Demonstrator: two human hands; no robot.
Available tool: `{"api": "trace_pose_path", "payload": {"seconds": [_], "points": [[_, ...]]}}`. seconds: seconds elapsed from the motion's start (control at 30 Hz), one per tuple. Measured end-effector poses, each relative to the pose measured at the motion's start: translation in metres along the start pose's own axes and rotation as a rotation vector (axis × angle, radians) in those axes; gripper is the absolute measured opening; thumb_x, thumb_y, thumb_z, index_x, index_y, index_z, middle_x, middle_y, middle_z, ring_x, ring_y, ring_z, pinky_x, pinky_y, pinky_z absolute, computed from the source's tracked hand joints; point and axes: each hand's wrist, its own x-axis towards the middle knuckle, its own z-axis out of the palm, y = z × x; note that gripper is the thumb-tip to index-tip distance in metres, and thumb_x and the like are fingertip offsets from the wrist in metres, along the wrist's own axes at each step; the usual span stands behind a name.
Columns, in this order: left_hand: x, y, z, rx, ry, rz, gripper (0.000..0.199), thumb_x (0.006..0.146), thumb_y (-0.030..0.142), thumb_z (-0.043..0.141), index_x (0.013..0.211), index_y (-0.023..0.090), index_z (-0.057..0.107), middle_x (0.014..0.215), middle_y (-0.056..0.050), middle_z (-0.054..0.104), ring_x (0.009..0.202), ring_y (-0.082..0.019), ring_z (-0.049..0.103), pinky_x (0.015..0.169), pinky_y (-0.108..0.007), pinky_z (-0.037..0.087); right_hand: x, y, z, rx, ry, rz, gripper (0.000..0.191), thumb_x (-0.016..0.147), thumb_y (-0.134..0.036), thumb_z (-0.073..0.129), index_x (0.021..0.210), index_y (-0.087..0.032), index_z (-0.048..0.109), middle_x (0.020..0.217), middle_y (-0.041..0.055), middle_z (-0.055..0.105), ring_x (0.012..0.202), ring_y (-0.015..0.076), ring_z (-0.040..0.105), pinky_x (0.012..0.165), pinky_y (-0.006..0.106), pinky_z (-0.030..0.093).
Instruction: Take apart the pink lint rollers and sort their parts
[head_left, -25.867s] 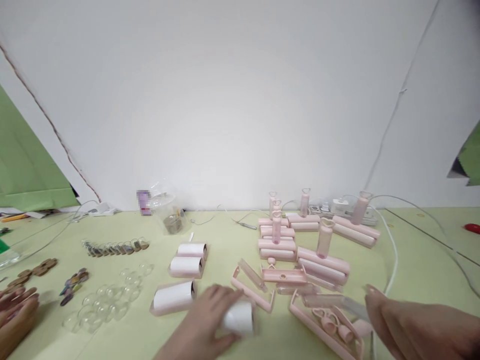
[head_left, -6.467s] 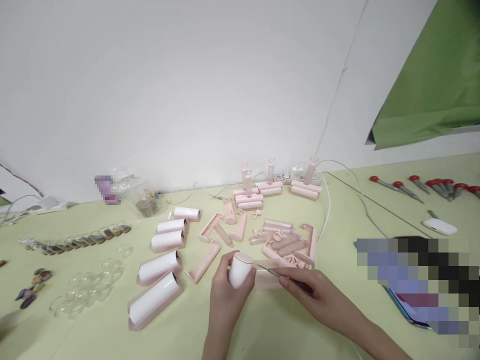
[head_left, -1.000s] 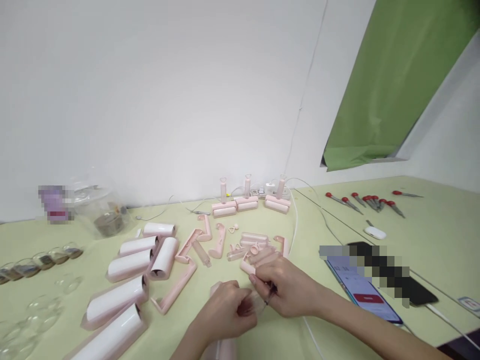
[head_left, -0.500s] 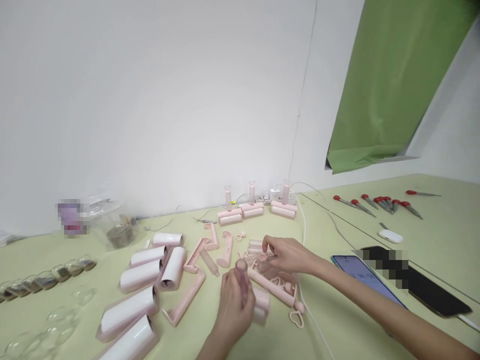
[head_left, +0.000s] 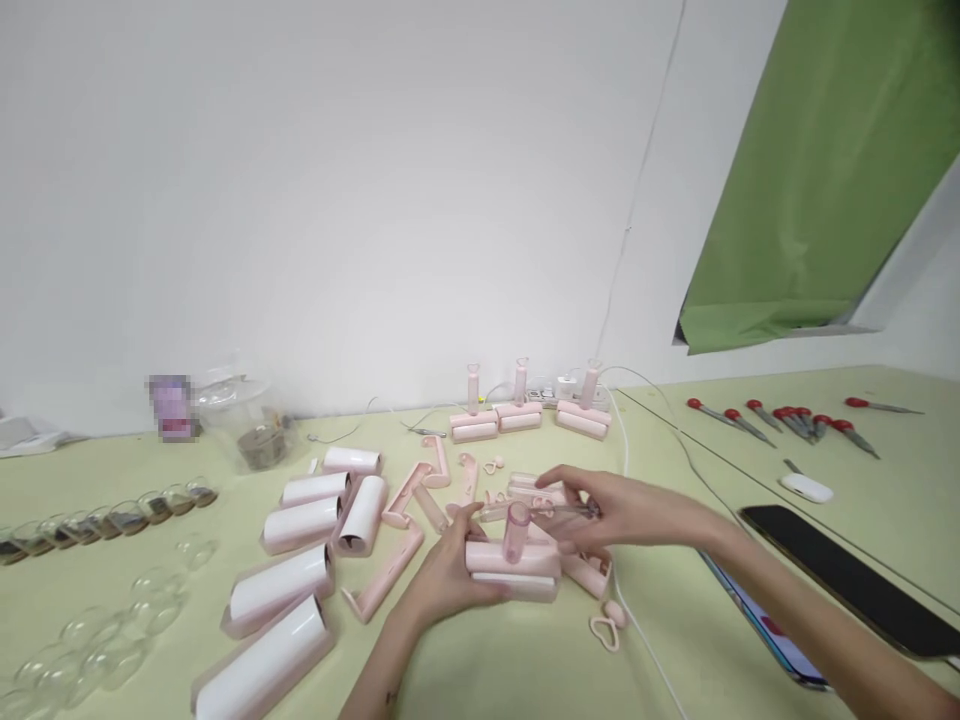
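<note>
The left hand [head_left: 450, 568] grips the pink plastic roller with upright translucent handle [head_left: 514, 560], the right hand [head_left: 611, 505], its grip unclear, reaches behind it towards clear plastic tubes [head_left: 531, 483], apparently mid-assembly, needing a clean tube pick-up.

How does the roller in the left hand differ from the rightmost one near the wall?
The wall roller has a loop atop its handle; the held roller shows none. The left hand grips the held roller; the wall roller stands on the table. Both look pink.
</note>
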Motion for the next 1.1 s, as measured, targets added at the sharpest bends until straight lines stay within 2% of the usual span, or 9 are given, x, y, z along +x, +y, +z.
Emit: {"api": "trace_pose_path", "payload": {"seconds": [0.2, 0.33, 0.43, 0.53, 0.63, 0.7, 0.8, 0.9, 1.1], "points": [[0.001, -0.001, 0.007, 0.015, 0.08, -0.008, 0.084, 0.056, 0.03, 0.07, 0.125, 0.022, 0.022, 0.103, -0.004, 0.049, 0.089, -0.021, 0.052, 0.076, -0.032, 0.042, 0.022, -0.031, 0.057, 0.134, 0.276, -0.039, 0.013, 0.075, -0.033, 0.053, 0.075, -0.02, 0.055, 0.064, -0.0013, 0.058, 0.059, 0.0156, 0.053, 0.051, 0.024, 0.034], [-0.001, -0.005, 0.005, 0.019, 0.153, -0.016, 0.085, 0.057, 0.028, 0.068, 0.126, 0.017, 0.02, 0.113, -0.01, 0.045, 0.101, -0.025, 0.048, 0.085, -0.036, 0.04, 0.018, -0.03, 0.037, 0.319, 0.538, -0.119, 0.016, 0.075, -0.034, 0.053, 0.066, -0.02, 0.052, 0.08, 0.0036, 0.062, 0.064, 0.0164, 0.056, 0.053, 0.026, 0.041], [0.0, 0.001, 0.002, 0.011, 0.336, 0.096, 0.083, 0.058, 0.029, 0.065, 0.128, 0.016, 0.022, 0.128, -0.013, 0.032, 0.12, -0.028, 0.03, 0.1, -0.041, 0.025, 0.002, -0.024, 0.013, 0.426, 0.739, -0.125, 0.017, 0.073, -0.038, 0.055, 0.071, -0.021, 0.054, 0.079, 0.0044, 0.061, 0.054, 0.0151, 0.055, 0.047, 0.026, 0.042], [0.001, 0.019, -0.001, -0.297, 0.43, 0.069, 0.058, 0.072, 0.049, 0.047, 0.12, 0.017, 0.036, 0.119, -0.013, 0.044, 0.115, -0.027, 0.039, 0.099, -0.043, 0.028, -0.01, -0.018, 0.01, 0.466, 0.727, -0.154, 0.016, 0.071, -0.037, 0.057, 0.079, -0.023, 0.057, 0.073, 0.0035, 0.06, 0.054, 0.017, 0.056, 0.048, 0.028, 0.044], [-0.001, 0.039, 0.003, -0.816, 0.06, -0.103, 0.07, 0.074, 0.069, 0.019, 0.1, 0.012, 0.052, 0.094, -0.013, 0.059, 0.087, -0.026, 0.058, 0.08, -0.042, 0.044, -0.01, -0.021, 0.034, 0.504, 0.597, -0.214, 0.019, 0.07, -0.038, 0.057, 0.08, -0.022, 0.059, 0.078, 0.0055, 0.062, 0.067, 0.0214, 0.059, 0.056, 0.031, 0.047], [-0.003, 0.047, 0.01, -1.092, -0.149, -0.271, 0.069, 0.07, 0.072, 0.029, 0.087, 0.01, 0.054, 0.08, -0.012, 0.061, 0.07, -0.023, 0.061, 0.069, -0.038, 0.047, -0.005, -0.027, 0.057, 0.583, 0.557, -0.156, 0.02, 0.069, -0.039, 0.057, 0.079, -0.022, 0.059, 0.075, 0.0052, 0.063, 0.068, 0.0218, 0.059, 0.057, 0.031, 0.047], [-0.006, 0.047, 0.021, -1.133, -0.03, -0.436, 0.046, 0.067, 0.055, 0.057, 0.086, 0.014, 0.047, 0.064, -0.004, 0.059, 0.053, -0.016, 0.058, 0.055, -0.03, 0.047, 0.001, -0.033, 0.088, 0.764, 0.618, 0.0, 0.02, 0.07, -0.041, 0.057, 0.067, -0.021, 0.056, 0.061, 0.0016, 0.058, 0.056, 0.0171, 0.054, 0.05, 0.027, 0.043], [-0.007, 0.042, 0.025, -1.032, 0.029, -0.468, 0.05, 0.065, 0.05, 0.061, 0.096, 0.017, 0.039, 0.059, -0.001, 0.059, 0.047, -0.016, 0.057, 0.049, -0.029, 0.045, 0.001, -0.029, 0.102, 0.973, 0.669, 0.021, 0.021, 0.071, -0.036, 0.059, 0.059, -0.019, 0.057, 0.049, -0.0036, 0.048, 0.043, 0.0094, 0.042, 0.04, 0.02, 0.034], [-0.014, 0.034, 0.013, -0.9, -0.262, -0.39, 0.074, 0.04, 0.035, 0.08, 0.1, 0.016, 0.042, 0.066, 0.0, 0.062, 0.058, -0.017, 0.059, 0.052, -0.026, 0.044, 0.007, -0.004, 0.087, 1.715, 0.374, 0.168, 0.029, 0.072, -0.022, 0.051, 0.044, -0.016, 0.056, 0.027, -0.0096, 0.035, 0.028, 0.0061, 0.024, 0.027, 0.017, 0.024]]}}
